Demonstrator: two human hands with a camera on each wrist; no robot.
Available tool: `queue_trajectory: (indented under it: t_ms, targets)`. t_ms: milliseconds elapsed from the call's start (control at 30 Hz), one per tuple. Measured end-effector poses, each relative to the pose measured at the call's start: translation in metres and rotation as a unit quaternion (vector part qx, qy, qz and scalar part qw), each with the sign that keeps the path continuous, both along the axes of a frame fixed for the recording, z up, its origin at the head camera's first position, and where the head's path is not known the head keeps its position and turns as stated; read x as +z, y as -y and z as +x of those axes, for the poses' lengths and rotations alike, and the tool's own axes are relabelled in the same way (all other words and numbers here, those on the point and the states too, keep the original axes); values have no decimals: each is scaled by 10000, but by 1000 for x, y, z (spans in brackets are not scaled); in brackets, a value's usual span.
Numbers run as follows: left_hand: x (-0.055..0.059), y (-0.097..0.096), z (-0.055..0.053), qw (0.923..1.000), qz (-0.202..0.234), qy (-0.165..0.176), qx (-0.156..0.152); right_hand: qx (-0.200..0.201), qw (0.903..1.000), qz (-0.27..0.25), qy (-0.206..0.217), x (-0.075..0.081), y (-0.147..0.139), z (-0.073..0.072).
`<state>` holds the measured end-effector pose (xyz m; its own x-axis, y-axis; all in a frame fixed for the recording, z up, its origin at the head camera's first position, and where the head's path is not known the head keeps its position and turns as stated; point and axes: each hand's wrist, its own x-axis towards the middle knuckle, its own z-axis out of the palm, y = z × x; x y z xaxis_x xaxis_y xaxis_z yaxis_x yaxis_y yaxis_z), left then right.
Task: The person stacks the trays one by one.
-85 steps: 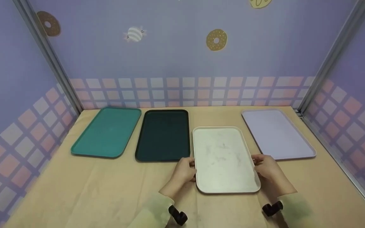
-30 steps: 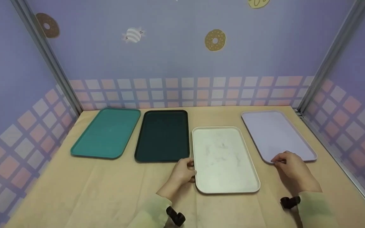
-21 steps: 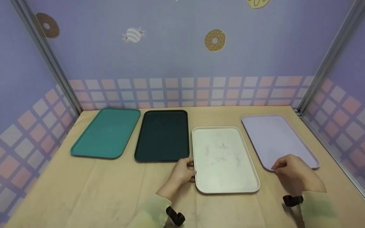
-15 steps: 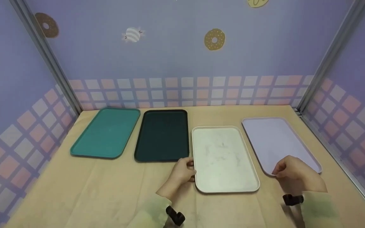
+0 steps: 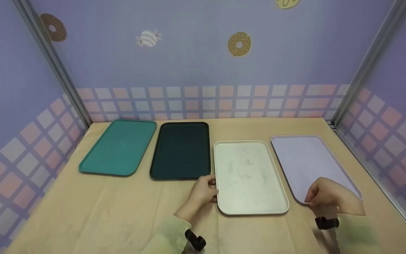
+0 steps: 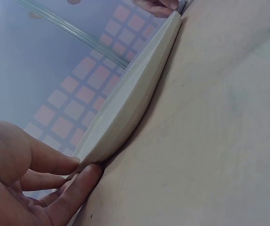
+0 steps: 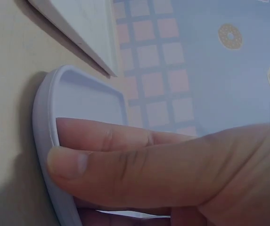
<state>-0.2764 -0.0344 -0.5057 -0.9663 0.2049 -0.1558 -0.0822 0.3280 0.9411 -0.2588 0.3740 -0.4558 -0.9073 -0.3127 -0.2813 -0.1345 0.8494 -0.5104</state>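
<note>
A white tray [image 5: 248,176] with grey smudges lies right of the table's middle. My left hand [image 5: 203,190] pinches its left rim; in the left wrist view thumb and fingers meet at the edge of the white tray [image 6: 125,103]. To its right lies a lavender tray [image 5: 305,162], a little askew. My right hand [image 5: 330,194] grips the near rim of that tray, close to its left corner. In the right wrist view the thumb presses the outside of the lavender tray's rim [image 7: 43,117] while the fingers reach inside.
A dark green tray [image 5: 182,151] lies just left of the white one, and a teal tray [image 5: 120,148] is at the far left. Tan cloth [image 5: 118,211] covers the table. Patterned walls [image 5: 189,63] enclose the back and both sides.
My right hand has left the white tray's right rim, taken hold of the lavender tray and drawn it nearer along the table. My left hand and the white tray stay put.
</note>
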Motion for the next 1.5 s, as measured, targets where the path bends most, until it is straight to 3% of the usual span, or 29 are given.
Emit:
queue_trajectory:
  t_ms: [433,533,700,800,900,1033,1133,1333,1500]
  targets:
    - [8,0,2,9996,-163,-25,-241,126,9986,-481,176,0,-17,-1]
    - [13,-1,3,9984,-399,-94,-387,151,9976,-628,230,1,-21,-3]
    - [24,-7,7,9895,-1310,-394,-467,-255,9941,-999,351,1,-30,-7]
    - [32,-18,11,9795,-1918,-506,-359,-672,9915,-1114,24,-1,-36,-9]
    - [38,-32,13,9743,-2114,-727,-292,-1107,9863,-1081,-571,-4,-42,-11]
    - [46,-54,11,9825,-1619,-862,-320,-1582,9740,-908,-1343,-7,-51,-17]
    - [50,-70,5,9925,-950,-612,-455,-1857,9651,-856,-1635,-8,-60,-21]
    - [51,-108,-5,9988,182,125,-445,-2415,9558,-806,-1472,-8,-82,-30]
    - [52,-139,-8,9907,1101,772,-205,-2679,9543,-620,-1169,-11,-95,-35]
